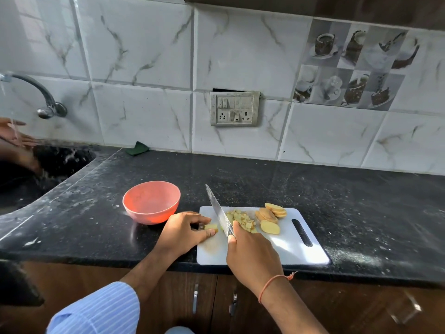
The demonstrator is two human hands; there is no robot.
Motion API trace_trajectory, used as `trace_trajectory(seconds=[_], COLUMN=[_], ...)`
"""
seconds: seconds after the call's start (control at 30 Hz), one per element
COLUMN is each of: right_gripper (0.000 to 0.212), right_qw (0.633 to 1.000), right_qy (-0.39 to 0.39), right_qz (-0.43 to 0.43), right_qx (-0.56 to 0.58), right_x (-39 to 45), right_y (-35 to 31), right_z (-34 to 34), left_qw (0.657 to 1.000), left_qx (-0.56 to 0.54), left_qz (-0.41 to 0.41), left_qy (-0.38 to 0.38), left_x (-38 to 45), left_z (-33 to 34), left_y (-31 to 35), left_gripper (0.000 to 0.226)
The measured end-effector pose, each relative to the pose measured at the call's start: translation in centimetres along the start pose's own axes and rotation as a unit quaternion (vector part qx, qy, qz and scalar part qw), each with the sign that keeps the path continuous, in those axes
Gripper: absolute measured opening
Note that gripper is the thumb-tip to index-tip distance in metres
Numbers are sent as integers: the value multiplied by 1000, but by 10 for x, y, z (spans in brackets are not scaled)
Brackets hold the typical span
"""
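A white cutting board [289, 247] lies at the front edge of the black counter. My left hand [185, 230] pinches a small potato piece [211, 227] on the board's left side. My right hand [252, 254] grips the handle of a kitchen knife [220, 210], whose blade points away and stands just right of that piece. A pile of diced potato [242, 219] lies right of the blade. Several potato slices [271, 216] lie further right on the board.
A pink bowl [151, 201] stands on the counter left of the board. At far left another person's hands [14, 136] are under a running tap [45, 100] over a dark sink [48, 162]. A green scrub pad [137, 148] lies by the tiled wall.
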State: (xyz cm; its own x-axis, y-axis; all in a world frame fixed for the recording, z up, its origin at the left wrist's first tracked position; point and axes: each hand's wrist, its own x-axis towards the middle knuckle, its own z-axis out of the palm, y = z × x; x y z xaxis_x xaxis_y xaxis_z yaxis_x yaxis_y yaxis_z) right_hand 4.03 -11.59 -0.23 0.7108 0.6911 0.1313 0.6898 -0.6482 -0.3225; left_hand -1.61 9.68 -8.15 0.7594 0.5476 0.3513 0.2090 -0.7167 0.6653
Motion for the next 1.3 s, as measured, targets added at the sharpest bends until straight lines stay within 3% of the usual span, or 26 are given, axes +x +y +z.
trace_trajectory(seconds=[0.3,0.53,0.8,0.97,1.2,1.3], right_gripper=[46,64,45,51,49,53], right_qw=[998,995,999,1000,998,997], right_qy=[-49,-60,-37,-23,-47,-72], right_qz=[2,-28,1,12,7,13], right_qx=[-26,-77,-26,5,35,-5], right_x=[0,-1,-7,-7,-15,-11], right_y=[-13,-13,0,-7,-13,-20], right_z=[14,16,6,-3,-3,4], left_qw=[1000,1000,1000,999,1000,999], left_qx=[-10,-19,4,-3,-11,-26], left_qz=[-19,-19,-22,-25,-10,-22], left_qy=[-17,-11,-19,-26,-13,-10], left_x=[4,1,1,2,3,3], left_z=[-1,0,2,-3,-3,-2], left_y=[0,0,2,0,-3,-2], left_gripper=[24,19,29,42,25,21])
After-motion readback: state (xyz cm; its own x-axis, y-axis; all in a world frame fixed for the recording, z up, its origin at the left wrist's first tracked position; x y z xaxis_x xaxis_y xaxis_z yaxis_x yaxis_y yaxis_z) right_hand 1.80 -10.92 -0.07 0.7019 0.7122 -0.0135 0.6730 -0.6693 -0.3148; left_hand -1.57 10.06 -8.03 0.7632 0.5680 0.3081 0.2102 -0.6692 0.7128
